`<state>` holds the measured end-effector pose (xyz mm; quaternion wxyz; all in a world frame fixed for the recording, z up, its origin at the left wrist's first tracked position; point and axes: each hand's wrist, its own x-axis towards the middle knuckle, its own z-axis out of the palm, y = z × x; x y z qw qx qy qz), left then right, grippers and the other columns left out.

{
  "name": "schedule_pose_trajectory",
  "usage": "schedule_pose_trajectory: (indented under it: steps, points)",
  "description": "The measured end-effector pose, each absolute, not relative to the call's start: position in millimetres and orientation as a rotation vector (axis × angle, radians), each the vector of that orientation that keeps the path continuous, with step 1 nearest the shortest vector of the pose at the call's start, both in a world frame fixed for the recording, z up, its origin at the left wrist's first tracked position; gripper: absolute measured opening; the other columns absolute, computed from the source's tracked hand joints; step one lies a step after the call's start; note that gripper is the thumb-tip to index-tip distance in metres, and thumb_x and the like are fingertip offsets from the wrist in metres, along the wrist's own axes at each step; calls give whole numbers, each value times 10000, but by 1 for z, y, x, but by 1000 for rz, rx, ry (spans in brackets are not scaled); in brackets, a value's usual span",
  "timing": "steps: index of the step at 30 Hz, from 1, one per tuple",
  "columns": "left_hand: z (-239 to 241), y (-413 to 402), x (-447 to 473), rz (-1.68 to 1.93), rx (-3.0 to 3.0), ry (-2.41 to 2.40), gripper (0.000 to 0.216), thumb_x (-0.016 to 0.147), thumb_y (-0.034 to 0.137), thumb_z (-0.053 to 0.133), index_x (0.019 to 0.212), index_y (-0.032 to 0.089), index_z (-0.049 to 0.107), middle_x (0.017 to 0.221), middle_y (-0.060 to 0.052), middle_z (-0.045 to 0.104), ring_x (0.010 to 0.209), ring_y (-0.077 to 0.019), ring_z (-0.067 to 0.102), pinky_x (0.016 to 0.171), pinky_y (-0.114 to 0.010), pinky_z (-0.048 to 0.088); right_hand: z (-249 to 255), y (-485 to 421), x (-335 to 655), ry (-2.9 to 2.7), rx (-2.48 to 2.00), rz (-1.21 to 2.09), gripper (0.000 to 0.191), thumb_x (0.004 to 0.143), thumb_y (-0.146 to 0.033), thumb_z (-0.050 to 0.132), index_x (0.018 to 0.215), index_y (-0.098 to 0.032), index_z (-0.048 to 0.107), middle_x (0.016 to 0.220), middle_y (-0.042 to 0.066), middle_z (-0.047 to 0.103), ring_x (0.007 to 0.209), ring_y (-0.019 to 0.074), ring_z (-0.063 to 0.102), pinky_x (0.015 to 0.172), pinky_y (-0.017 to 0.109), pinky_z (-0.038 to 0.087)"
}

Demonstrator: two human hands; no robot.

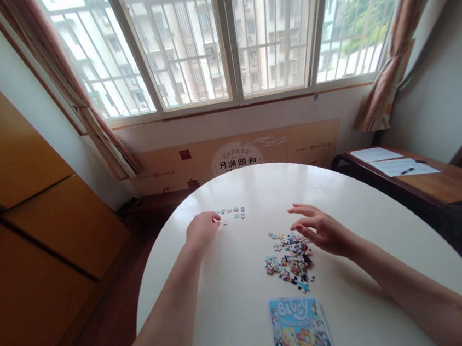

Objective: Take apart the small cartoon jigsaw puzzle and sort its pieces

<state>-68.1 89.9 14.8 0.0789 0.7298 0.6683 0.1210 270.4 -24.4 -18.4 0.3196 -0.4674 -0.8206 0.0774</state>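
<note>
On the left of the white table, my left hand (203, 229) is closed, with its fingers curled and the fingertips beside a row of small puzzle pieces (229, 211). Whether a piece is pinched in it is hidden. One pale puzzle piece (224, 222) lies just by the fingertips, and two more pieces (239, 216) sit below the row's right end. My right hand (318, 228) hovers open, fingers apart, over the upper right edge of a loose pile of puzzle pieces (293, 257). Nothing shows in that hand.
A blue picture sheet or box lid (299, 331) lettered with cartoon figures lies nearest me on the round white table (236, 304). At right stands a wooden side table (458, 177) with papers (381, 153) and pens. Orange-brown cabinets (37, 259) stand at left.
</note>
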Motion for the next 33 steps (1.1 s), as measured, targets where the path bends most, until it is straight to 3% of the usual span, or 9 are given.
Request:
schedule_pose_trajectory:
  steps: [6, 15, 21, 29, 33]
  points:
    - [6, 94, -71, 353, 2393, 1815, 310, 871, 193, 560, 1113, 275, 736, 1099, -55, 673, 926, -217, 644, 802, -279, 464, -19, -24, 271, -2172, -1256, 219, 369, 985, -405, 436, 946, -228, 757, 1356, 87, 580, 1370, 300, 422, 1088, 544, 403]
    - [10, 94, -68, 237, 2461, 1832, 196, 865, 260, 578, 948, 251, 755, 1086, -57, 664, 963, -229, 631, 784, -277, 460, -19, -25, 271, -2156, -1251, 248, 368, 983, -411, 441, 940, -230, 758, 1348, 91, 586, 1362, 304, 434, 1090, 539, 404]
    - [10, 98, -67, 191, 2456, 1833, 277, 908, 277, 483, 900, 228, 755, 1033, -68, 685, 920, -214, 633, 725, -272, 450, -18, -24, 270, -2142, -1222, 230, 338, 979, -390, 460, 939, -234, 758, 1326, 92, 602, 1344, 294, 461, 1084, 530, 415]
    - [3, 100, -69, 350, 2336, 2034, 288, 900, 289, 509, 1060, 253, 746, 1147, -43, 706, 1010, -223, 634, 776, -269, 469, -18, -25, 270, -2161, -1219, 185, 312, 980, -350, 464, 940, -230, 750, 1321, 88, 608, 1335, 284, 472, 1070, 515, 435]
    - [9, 93, -62, 324, 2340, 2057, 250, 877, 278, 530, 958, 276, 767, 1069, -23, 727, 954, -216, 644, 752, -267, 472, -17, -25, 270, -2160, -1222, 179, 307, 978, -348, 468, 939, -230, 749, 1316, 88, 610, 1327, 282, 482, 1066, 508, 442]
